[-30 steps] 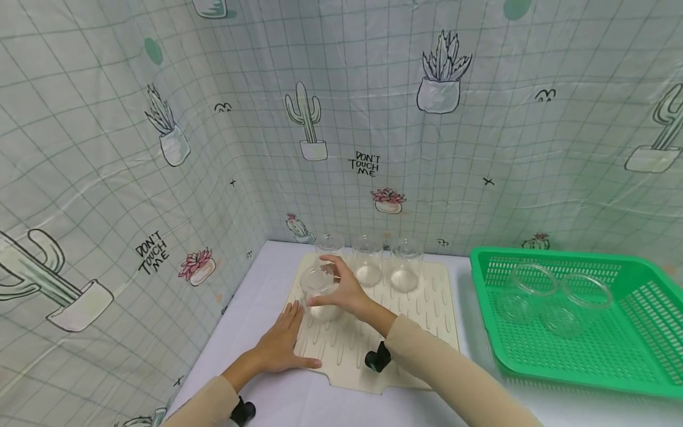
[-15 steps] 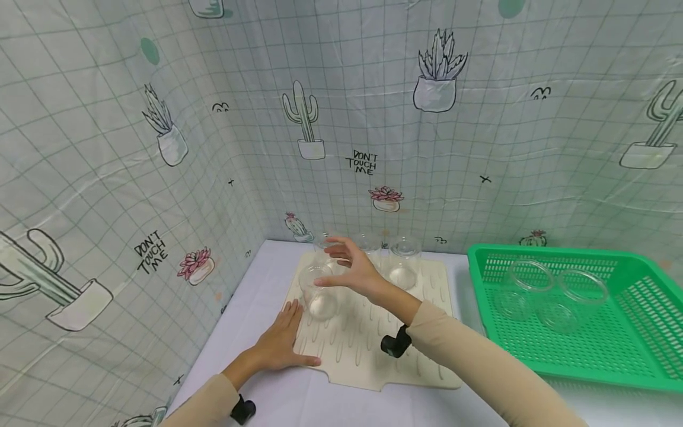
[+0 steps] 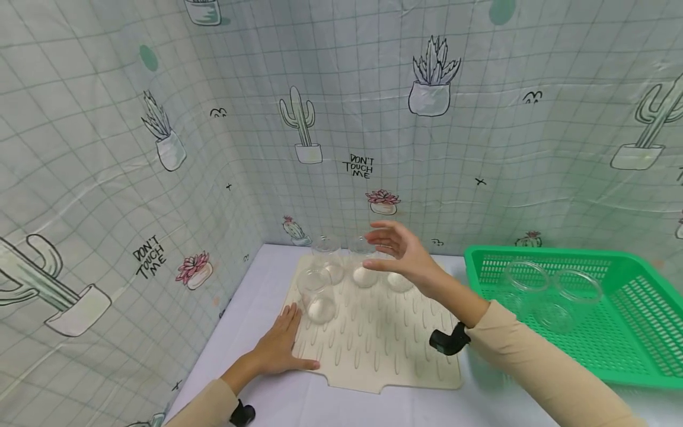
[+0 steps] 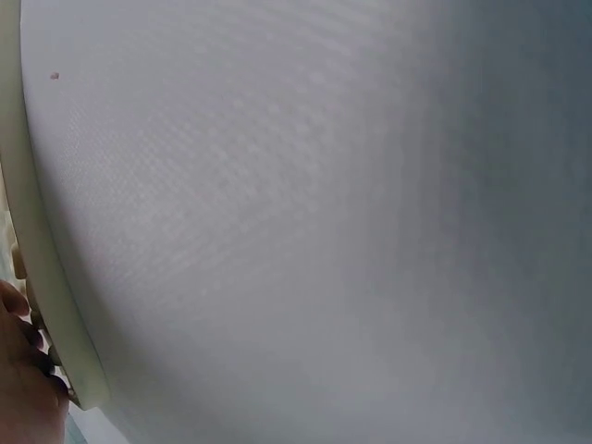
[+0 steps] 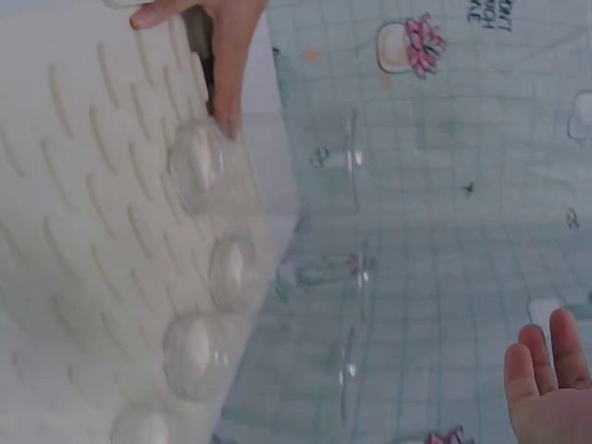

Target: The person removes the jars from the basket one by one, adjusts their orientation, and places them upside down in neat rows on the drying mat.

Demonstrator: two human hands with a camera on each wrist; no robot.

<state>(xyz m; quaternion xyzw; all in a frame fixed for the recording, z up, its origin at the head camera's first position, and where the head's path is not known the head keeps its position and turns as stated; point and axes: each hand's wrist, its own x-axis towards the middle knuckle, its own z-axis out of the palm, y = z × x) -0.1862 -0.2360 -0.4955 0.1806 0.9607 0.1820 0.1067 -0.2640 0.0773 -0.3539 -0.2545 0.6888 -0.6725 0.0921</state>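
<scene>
My left hand (image 3: 278, 345) rests on the left edge of a cream ribbed mat (image 3: 373, 338), fingers straight and thumb spread along the front edge. Beside its fingertips a clear glass cup (image 3: 318, 299) stands upright on the mat. Three more clear cups form a row along the back, the middle one (image 3: 364, 273) near my right fingertips. My right hand (image 3: 408, 258) is in the air before the rightmost cup, partly hiding it; its fingers are loosely bent around nothing. The right wrist view shows the cups (image 5: 199, 356) side-on and my right hand (image 5: 550, 393) apart from them.
A green plastic basket (image 3: 613, 356) stands to the right of the mat, with two clear glass cups (image 3: 555, 314) tilted inside it. White cloth (image 3: 299, 403) covers the table. A cactus-print grid curtain (image 3: 331, 196) closes off the back and left side.
My right hand has let go of the front-left cup and moved away to the right, above the mat. That cup stays standing. My left hand has not moved.
</scene>
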